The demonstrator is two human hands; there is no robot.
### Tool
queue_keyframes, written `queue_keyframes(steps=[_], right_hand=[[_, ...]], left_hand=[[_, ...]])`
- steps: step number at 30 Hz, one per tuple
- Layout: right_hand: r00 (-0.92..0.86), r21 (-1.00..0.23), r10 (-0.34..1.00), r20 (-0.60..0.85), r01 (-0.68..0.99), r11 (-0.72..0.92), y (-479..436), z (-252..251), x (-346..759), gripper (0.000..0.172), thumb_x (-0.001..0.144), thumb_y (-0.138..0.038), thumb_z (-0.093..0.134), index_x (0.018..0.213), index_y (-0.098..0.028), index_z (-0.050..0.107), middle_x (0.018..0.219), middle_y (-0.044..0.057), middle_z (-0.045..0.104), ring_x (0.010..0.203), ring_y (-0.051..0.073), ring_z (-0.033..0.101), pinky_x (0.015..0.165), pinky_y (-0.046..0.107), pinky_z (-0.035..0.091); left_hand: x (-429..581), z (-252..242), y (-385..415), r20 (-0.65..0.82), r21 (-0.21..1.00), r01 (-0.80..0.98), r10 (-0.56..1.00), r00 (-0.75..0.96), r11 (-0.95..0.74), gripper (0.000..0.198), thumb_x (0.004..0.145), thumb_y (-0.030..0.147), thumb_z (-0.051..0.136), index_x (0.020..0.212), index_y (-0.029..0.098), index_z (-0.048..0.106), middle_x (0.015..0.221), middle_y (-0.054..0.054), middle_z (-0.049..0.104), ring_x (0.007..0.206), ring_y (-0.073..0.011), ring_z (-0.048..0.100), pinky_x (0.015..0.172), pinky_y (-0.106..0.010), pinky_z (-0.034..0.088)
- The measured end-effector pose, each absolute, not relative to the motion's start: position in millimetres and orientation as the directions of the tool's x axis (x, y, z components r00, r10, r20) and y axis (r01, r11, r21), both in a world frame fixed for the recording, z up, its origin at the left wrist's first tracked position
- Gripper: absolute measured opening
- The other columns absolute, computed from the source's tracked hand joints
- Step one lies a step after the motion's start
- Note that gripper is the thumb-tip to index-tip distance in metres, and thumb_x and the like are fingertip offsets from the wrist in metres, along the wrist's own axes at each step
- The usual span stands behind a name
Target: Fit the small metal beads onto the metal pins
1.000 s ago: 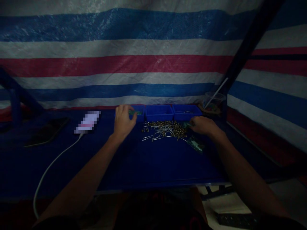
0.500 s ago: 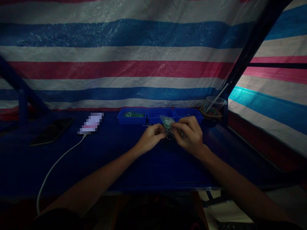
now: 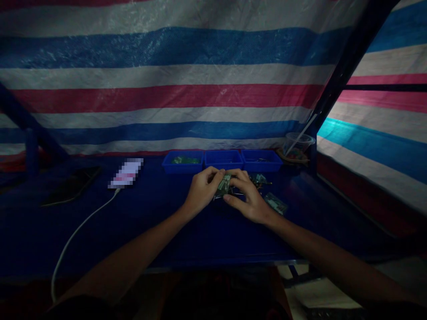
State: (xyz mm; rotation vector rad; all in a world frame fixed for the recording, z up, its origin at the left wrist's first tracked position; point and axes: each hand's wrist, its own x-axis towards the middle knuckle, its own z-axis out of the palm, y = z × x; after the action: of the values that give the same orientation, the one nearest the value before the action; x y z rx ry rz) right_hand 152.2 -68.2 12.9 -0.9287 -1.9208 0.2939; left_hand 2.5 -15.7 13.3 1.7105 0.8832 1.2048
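Observation:
Over a pile of small thin metal pieces (image 3: 237, 191), my two hands meet near the middle of the blue table. My left hand (image 3: 203, 189) is closed, thumb against fingers, on a small clear plastic bag (image 3: 223, 186) with pale greenish content. My right hand (image 3: 249, 200) has its thumb and fingers apart. Its fingertips reach to the bag's right side and touch it. Another small clear bag (image 3: 276, 203) lies on the table just right of my right wrist. What exactly is inside the bags is too dark to tell.
Behind my hands stand three blue trays: the left tray (image 3: 183, 169) holds greenish bags, the right tray (image 3: 262, 166) a few thin pieces, with the middle tray (image 3: 223, 153) between. A clear tub (image 3: 300, 140) is at back right. Left are a lit phone (image 3: 126, 172) on a white cable (image 3: 78, 226) and a dark phone (image 3: 73, 184).
The bag that my right hand pinched is out of that hand; a bag now lies at its right. Both hands have come closer together, with a small bag between them.

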Motion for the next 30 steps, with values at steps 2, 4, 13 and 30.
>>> queue_keyframes(steps=[2, 4, 13, 30], right_hand=[[-0.230, -0.665, 0.771, 0.594, 0.399, 0.631, -68, 11, 148, 0.015, 0.083, -0.032, 0.056, 0.086, -0.019, 0.063, 0.097, 0.005, 0.056, 0.093, 0.019, 0.051, 0.084, 0.037, 0.043], [-0.192, -0.752, 0.833, 0.519, 0.361, 0.552, -64, 7, 145, 0.017, 0.084, -0.033, 0.054, 0.077, -0.019, 0.061, 0.078, 0.001, 0.053, 0.076, 0.015, 0.051, 0.068, 0.030, 0.043], [-0.025, -0.350, 0.573, 0.819, 0.771, 0.532, -49, 2, 170, 0.026, 0.084, -0.021, 0.047, 0.102, -0.021, 0.066, 0.061, -0.001, 0.052, 0.054, 0.013, 0.046, 0.056, 0.028, 0.038], [0.004, -0.977, 0.981, 0.193, -0.089, 0.192, -47, 2, 153, 0.033, 0.075, -0.050, 0.060, 0.081, -0.018, 0.063, 0.069, 0.001, 0.060, 0.062, 0.013, 0.056, 0.056, 0.027, 0.045]], left_hand=[[-1, 15, -16, 0.453, 0.854, 0.169, 0.863, 0.225, -0.492, 0.026, 0.081, 0.044, 0.060, 0.077, 0.018, 0.058, 0.064, 0.003, 0.056, 0.059, -0.0112, 0.050, 0.056, -0.022, 0.036], [-3, 16, -16, 0.497, 0.819, 0.204, 0.841, 0.212, -0.535, 0.024, 0.080, 0.043, 0.062, 0.079, 0.019, 0.057, 0.064, 0.003, 0.056, 0.059, -0.0114, 0.050, 0.056, -0.022, 0.036], [-9, 19, -2, 0.094, 0.990, 0.061, 0.907, 0.411, -0.131, 0.044, 0.085, 0.058, 0.047, 0.085, 0.016, 0.062, 0.072, -0.004, 0.061, 0.060, -0.0126, 0.053, 0.052, -0.023, 0.037], [-11, 13, -14, 0.656, 0.292, 0.439, 0.512, 0.555, -0.850, 0.027, 0.084, 0.020, 0.056, 0.110, 0.022, 0.060, 0.105, -0.007, 0.060, 0.101, -0.0232, 0.054, 0.090, -0.040, 0.045]])
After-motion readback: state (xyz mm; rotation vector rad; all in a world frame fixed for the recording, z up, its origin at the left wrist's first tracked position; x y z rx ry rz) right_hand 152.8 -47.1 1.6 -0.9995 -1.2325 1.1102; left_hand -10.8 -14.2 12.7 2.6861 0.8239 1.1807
